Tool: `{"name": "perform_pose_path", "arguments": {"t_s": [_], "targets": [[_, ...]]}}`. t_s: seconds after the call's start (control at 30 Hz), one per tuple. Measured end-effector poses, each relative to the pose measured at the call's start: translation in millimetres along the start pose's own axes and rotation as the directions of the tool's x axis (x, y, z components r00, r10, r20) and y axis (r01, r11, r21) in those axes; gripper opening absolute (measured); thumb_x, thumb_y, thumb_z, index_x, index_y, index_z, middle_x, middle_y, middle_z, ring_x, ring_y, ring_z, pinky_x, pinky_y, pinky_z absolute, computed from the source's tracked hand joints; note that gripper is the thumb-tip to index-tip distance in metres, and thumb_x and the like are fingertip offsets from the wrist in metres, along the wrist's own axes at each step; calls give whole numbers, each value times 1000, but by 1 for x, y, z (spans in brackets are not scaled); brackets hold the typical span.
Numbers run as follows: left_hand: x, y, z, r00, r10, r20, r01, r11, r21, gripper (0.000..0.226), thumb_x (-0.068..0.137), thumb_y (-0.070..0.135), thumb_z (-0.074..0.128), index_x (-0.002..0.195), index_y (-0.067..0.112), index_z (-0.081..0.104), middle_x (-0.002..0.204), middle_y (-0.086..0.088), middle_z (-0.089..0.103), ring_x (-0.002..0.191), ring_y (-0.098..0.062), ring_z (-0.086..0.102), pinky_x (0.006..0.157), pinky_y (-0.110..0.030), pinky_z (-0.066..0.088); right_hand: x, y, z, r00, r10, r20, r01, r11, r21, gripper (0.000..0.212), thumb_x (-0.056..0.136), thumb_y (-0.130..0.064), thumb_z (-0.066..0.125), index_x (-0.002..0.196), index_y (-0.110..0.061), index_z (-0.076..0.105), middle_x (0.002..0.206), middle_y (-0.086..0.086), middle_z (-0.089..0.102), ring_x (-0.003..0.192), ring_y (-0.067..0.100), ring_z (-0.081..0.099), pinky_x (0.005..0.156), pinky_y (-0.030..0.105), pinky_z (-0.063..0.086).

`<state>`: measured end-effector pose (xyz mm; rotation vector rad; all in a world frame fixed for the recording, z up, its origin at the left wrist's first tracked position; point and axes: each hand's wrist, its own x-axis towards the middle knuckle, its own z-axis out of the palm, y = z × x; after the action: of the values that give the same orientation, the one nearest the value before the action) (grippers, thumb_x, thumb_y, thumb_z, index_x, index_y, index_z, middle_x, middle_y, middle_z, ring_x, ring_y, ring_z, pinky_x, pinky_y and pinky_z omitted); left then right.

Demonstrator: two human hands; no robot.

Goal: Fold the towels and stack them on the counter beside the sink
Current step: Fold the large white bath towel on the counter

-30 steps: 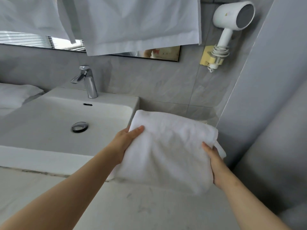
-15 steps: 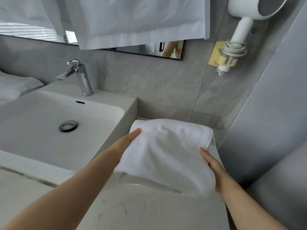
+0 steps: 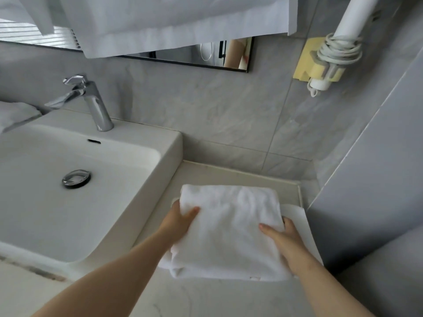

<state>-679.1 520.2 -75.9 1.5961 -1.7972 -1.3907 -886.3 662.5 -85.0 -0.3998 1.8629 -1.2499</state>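
A folded white towel (image 3: 229,227) lies low over the counter (image 3: 229,177) to the right of the sink (image 3: 128,202). My left hand (image 3: 178,221) grips its left edge, thumb on top and fingers underneath. My right hand (image 3: 282,242) grips its right edge the same way. A flat white piece (image 3: 299,223) shows under the towel on its right side; what it is I cannot tell.
A chrome tap (image 3: 91,104) stands behind the basin. White cloth (image 3: 183,21) hangs over the mirror above. A hair dryer in a yellow holder (image 3: 329,58) is on the wall at upper right. A grey wall (image 3: 377,179) closes the counter's right side. More white towel (image 3: 16,115) lies far left.
Both hands have lowered the folded towel from above the sink's corner down onto the counter right of the sink. The camera has tilted down and moved closer.
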Motion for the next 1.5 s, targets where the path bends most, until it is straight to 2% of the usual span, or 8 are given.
{"name": "perform_pose_path", "arguments": {"t_s": [0.13,0.23,0.37,0.5,0.57,0.7,0.97,1.5], "targets": [[15,1,-11,998,48,34,-50,998,34,63,89,42,59,141,16,34,134,-8,52,113,-23,51,90,-26,36,-2,7,9,1000,12,-19,-12,1000,-5,57,76,-26,77,122,-16,47,113,6,63,97,27,63,90,45,50],[8,12,-7,991,107,-86,-60,903,425,70,95,43,46,150,23,9,153,-9,27,134,-31,34,105,-36,30,-10,9,16,986,-128,-109,99,965,-244,65,80,-33,71,134,-16,38,126,8,52,109,29,55,93,40,45],[-31,21,27,919,394,14,-279,627,728,57,99,39,26,149,38,-2,159,5,-10,146,-23,-7,116,-43,2,-30,7,29,789,-610,-76,268,452,-851,72,78,-57,56,140,-25,41,142,9,44,123,35,47,91,47,43],[-43,-14,47,908,391,150,-341,481,807,80,72,63,-18,148,40,-10,158,6,-16,137,-16,-29,111,-45,-21,-41,23,47,906,-379,189,292,237,-927,100,65,-81,-5,148,-32,18,158,1,16,143,32,21,102,53,35],[-33,-21,43,892,417,172,-368,453,812,89,65,68,-32,147,39,-11,158,6,-16,131,-15,-33,107,-43,-26,-41,25,52,904,-392,171,284,251,-926,110,63,-87,-17,149,-27,17,156,7,22,140,36,28,97,54,41],[-7,-16,30,880,417,226,-403,407,820,108,48,68,-46,147,40,-11,154,11,-19,140,-17,-26,109,-41,-25,-32,18,61,934,-284,218,305,316,-898,110,44,-83,-12,146,-41,-11,157,-2,-20,145,28,-16,115,46,12],[55,5,18,898,377,229,-382,405,831,118,41,70,-48,148,41,-7,158,10,-11,145,-18,-17,116,-45,-12,23,-10,80,908,-333,253,351,278,-894,104,50,-75,-9,147,-40,-1,158,-4,-15,146,27,-13,114,43,15],[118,30,22,901,341,269,-399,407,822,80,77,69,-5,150,37,1,158,8,-2,146,-21,-12,117,-46,-8,83,-42,82,898,-364,248,352,253,-901,91,66,-81,13,147,-39,8,159,-7,-3,146,24,-7,113,43,21]]}}
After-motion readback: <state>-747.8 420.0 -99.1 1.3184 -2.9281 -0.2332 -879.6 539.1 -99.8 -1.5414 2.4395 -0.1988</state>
